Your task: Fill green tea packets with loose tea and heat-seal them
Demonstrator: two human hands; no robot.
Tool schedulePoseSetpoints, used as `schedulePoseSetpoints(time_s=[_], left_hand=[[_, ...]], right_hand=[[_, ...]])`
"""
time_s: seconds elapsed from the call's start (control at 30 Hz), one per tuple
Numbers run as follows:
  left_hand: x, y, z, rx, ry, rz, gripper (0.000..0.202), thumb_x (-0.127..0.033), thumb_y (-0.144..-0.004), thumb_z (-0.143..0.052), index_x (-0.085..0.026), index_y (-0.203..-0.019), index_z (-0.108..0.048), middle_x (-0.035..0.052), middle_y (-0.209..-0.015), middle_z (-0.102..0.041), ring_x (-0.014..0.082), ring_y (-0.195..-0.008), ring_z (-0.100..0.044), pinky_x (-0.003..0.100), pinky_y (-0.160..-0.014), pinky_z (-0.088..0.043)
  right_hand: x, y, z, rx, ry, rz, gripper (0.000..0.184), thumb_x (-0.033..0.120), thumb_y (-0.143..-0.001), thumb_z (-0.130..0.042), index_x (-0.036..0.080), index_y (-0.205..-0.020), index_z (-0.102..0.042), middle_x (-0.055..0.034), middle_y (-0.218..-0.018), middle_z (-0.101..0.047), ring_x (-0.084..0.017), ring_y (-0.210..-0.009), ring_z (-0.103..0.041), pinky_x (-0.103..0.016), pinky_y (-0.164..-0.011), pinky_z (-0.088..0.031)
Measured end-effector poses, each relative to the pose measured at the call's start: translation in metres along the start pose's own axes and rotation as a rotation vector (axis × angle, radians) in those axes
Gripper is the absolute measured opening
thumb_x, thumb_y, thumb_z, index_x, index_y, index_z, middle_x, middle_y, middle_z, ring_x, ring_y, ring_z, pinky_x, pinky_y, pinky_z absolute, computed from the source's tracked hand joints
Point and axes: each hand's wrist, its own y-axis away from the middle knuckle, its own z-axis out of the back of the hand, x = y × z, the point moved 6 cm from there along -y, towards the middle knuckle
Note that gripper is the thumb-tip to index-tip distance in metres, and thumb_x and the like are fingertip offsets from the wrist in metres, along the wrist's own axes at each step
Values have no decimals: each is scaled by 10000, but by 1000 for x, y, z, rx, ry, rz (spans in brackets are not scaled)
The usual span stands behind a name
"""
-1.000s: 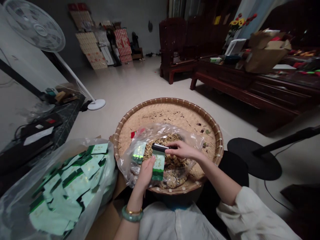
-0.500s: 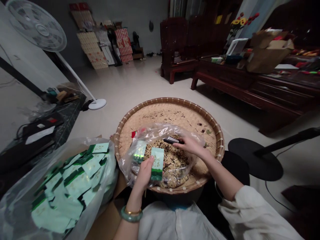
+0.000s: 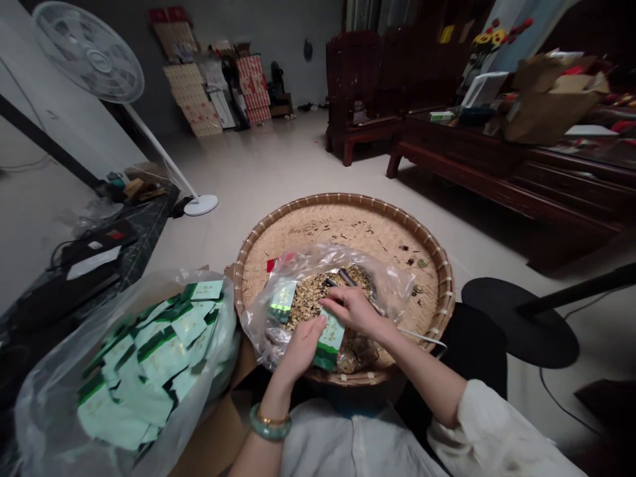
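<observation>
My left hand (image 3: 304,343) grips a small pale-green packet (image 3: 331,336) with a dark-green lower band, thumb on its front. At the packet's top edge, the fingers of my right hand (image 3: 354,310) are pinched together. Both hands are over an open clear plastic bag (image 3: 392,281) that holds a loose, grain-like dry mix (image 3: 307,298). A dark-handled tool with a shiny part (image 3: 346,277) lies on the mix just beyond my right hand; its kind is unclear. Another green packet (image 3: 283,299) rests at the bag's left side. Beneath is a round woven bamboo tray (image 3: 318,211).
To the left, a large plastic bag (image 3: 40,397) holds many green packets (image 3: 154,361). A white standing fan (image 3: 201,204) is beyond it. A black round stand base (image 3: 519,321) is on the floor at right, near a dark wooden table (image 3: 462,149).
My right hand has let go of the dark-handled tool, which now lies in the mix, and moved left to the packet's top. The packet has shifted right and tilted.
</observation>
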Motion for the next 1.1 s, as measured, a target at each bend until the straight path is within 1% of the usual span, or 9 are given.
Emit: schedulePoseSetpoints(time_s=[0.1, 0.17, 0.27, 0.37, 0.43, 0.53, 0.67, 0.83, 1.1], left_hand=[[-7, 7, 4, -7, 82, 23, 427, -527, -698, -683, -125, -842, -685, 69, -691, -713, 238, -671, -674, 286, -558, -506], [-25, 16, 21, -139, 247, -82, 537, -582, -668, -690, -134, -964, -675, 77, -770, -731, 235, -692, -687, 290, -575, -517], [-65, 44, 65, -459, 587, -535, 648, -724, -681, -566, -263, -1134, -617, 50, -1041, -718, 203, -837, -691, 265, -657, -535], [-86, 60, 83, -528, 643, -812, 665, -730, -724, -497, -270, -1195, -591, 52, -1286, -603, 219, -1116, -599, 290, -881, -502], [-83, 47, 75, -426, 443, -713, 573, -583, -761, -589, -224, -1207, -593, 93, -1275, -605, 242, -1134, -588, 340, -946, -471], [-62, 14, 55, -291, -203, -463, 364, -333, -789, -637, -167, -1112, -658, 135, -1180, -654, 264, -1124, -591, 375, -1002, -415], [-46, -17, 69, -475, -1014, -225, 298, -166, -856, -489, -90, -1099, -645, 211, -1140, -652, 281, -1151, -569, 379, -1011, -375], [-45, -33, 90, -504, -1148, -85, 227, -107, -778, -571, -59, -978, -667, 229, -962, -697, 304, -978, -651, 374, -891, -439], [-44, -25, 90, -558, -1037, -140, 216, -178, -831, -522, -122, -967, -679, 179, -975, -715, 276, -949, -662, 367, -826, -465]], right_hand=[[-14, -2, 4, -22, -208, -176, 581, 668, -837, -407, 181, -526, -467, 30, -476, -382, -99, -466, -367, -236, -467, -272], [-26, -2, 8, -34, -386, -323, 617, 700, -843, -317, 171, -630, -551, 35, -462, -400, -101, -409, -365, -232, -413, -279], [-40, -1, 10, -19, -509, -429, 642, 680, -866, -258, 148, -826, -615, 25, -493, -484, -113, -380, -415, -232, -382, -323], [-49, 0, 3, 58, -367, -435, 549, 580, -906, -301, 144, -840, -628, 1, -538, -546, -130, -430, -484, -247, -435, -382], [-48, -1, -2, 92, -128, -349, 402, 444, -922, -388, 149, -835, -646, -27, -618, -611, -155, -549, -559, -271, -554, -442], [-41, -1, -5, 79, 299, -158, 206, 250, -893, -488, 160, -906, -673, -90, -866, -678, -222, -860, -601, -329, -789, -450], [-46, 5, 5, -1, 707, -198, 412, 200, -840, -561, 162, -1250, -545, -177, -1239, -549, -326, -1148, -479, -408, -903, -411], [-75, 15, 9, 110, 680, -378, 677, 218, -844, -550, 102, -1441, -252, -246, -1346, -444, -291, -1068, -574, -362, -869, -440], [-104, 13, 29, 2, 484, -333, 610, 134, -844, -476, 149, -1430, -306, -193, -1271, -552, -292, -1094, -575, -398, -942, -417]])
